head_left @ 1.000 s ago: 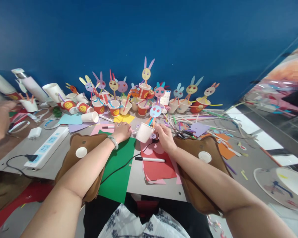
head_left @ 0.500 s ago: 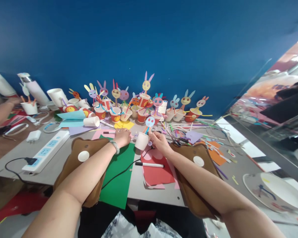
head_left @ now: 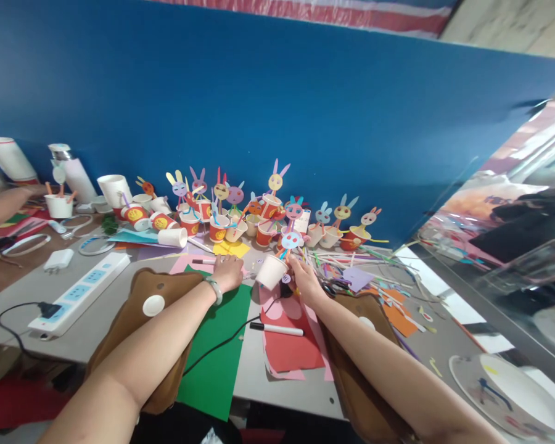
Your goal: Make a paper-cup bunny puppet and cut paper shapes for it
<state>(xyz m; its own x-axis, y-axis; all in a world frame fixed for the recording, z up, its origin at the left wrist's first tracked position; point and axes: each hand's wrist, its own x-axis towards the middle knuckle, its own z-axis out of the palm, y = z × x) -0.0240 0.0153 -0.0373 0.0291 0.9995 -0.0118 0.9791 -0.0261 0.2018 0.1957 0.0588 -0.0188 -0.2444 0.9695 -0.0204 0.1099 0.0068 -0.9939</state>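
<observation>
My right hand (head_left: 305, 279) is closed round a white paper cup (head_left: 271, 271), tilted to the left just above the table, with a blue-faced paper bunny on straws (head_left: 291, 240) sticking out of it. My left hand (head_left: 227, 272) rests knuckles up on the table beside the cup, its fingers curled over something small that I cannot make out. A bracelet sits on that wrist. Both forearms lie on brown cushions (head_left: 143, 320). Green paper (head_left: 215, 351) and red paper (head_left: 289, 342) lie under my arms, with a black marker (head_left: 276, 329) on the red sheet.
Several bunny cups (head_left: 268, 213) stand in a row against the blue wall. Loose straws and paper scraps (head_left: 374, 259) are strewn on the right. A white power strip (head_left: 81, 291) lies left; another person's arm (head_left: 2, 206) is at the far left. A paper plate (head_left: 509, 394) lies lower right.
The view has tilted upward, showing more wall. My hands and the cup have kept their places on the table; the cup leans a little more.
</observation>
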